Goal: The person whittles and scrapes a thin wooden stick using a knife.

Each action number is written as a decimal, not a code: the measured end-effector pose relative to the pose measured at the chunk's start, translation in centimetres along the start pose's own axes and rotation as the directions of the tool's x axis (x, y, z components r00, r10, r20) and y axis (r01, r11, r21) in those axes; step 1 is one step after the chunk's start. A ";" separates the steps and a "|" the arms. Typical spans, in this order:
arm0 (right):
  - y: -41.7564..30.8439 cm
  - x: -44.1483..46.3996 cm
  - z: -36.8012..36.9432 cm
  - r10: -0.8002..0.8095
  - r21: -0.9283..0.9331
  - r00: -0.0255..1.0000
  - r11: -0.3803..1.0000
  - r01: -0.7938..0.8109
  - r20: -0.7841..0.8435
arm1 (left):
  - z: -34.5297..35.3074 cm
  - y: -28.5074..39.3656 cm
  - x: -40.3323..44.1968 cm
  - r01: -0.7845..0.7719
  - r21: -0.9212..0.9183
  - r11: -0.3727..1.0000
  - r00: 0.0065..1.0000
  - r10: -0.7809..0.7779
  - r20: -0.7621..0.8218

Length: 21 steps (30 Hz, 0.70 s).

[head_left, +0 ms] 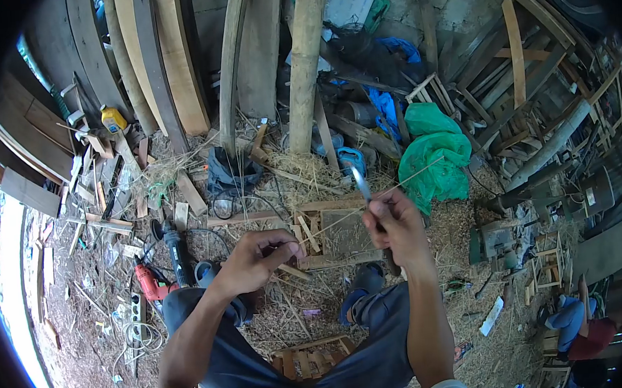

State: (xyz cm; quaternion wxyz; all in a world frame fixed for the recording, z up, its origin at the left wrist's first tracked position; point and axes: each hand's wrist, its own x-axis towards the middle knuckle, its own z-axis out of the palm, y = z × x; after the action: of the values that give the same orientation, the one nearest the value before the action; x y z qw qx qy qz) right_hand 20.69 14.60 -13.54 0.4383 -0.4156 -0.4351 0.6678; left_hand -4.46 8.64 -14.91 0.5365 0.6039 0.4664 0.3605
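My left hand (261, 259) is closed in a pinch on one end of a thin pale strip (331, 227), which looks like split bamboo or cane. The strip runs up to the right, passes my right hand and sticks out beyond it over a green plastic bag. My right hand (398, 229) is wrapped round a knife (361, 184), its blade pointing up and away from me. The knife's dark handle end shows below the fist. The strip crosses by the thumb and the blade's base; whether the edge touches it I cannot tell.
A red power drill (151, 281) and an angle grinder (178, 257) lie at left, near a power strip (138, 310). A green plastic bag (434, 153) is ahead right. Planks and a bamboo pole (305, 64) stand at the back. Another person (587, 330) sits far right.
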 end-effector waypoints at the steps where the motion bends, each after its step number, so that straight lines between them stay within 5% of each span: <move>1: 0.1 -0.1 0.3 0.018 -0.035 1.000 0.999 -0.018 0.022 | 0.0 0.0 0.0 -0.025 -0.001 1.000 1.000 0.025 -0.005; 14: -0.2 1.0 -4.7 -0.088 0.094 0.986 0.990 0.102 -0.139 | -1.4 -1.0 -0.1 0.058 -0.006 0.998 0.998 -0.058 0.017; 16: -0.4 0.8 -4.3 -0.113 0.079 0.983 0.989 0.126 -0.147 | -1.1 0.5 0.1 0.018 0.235 0.972 0.999 -0.010 -0.036; 21: 0.1 0.5 -1.5 -0.101 0.077 0.991 0.991 0.108 -0.093 | 1.4 0.3 1.2 -0.165 0.353 0.921 0.957 0.237 -0.170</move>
State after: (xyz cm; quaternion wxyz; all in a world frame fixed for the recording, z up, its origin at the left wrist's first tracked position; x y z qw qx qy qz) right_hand 21.94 15.38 -14.15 0.5082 -0.4032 -0.4087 0.6420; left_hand -2.73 9.39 -14.94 0.3339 0.6899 0.5097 0.3909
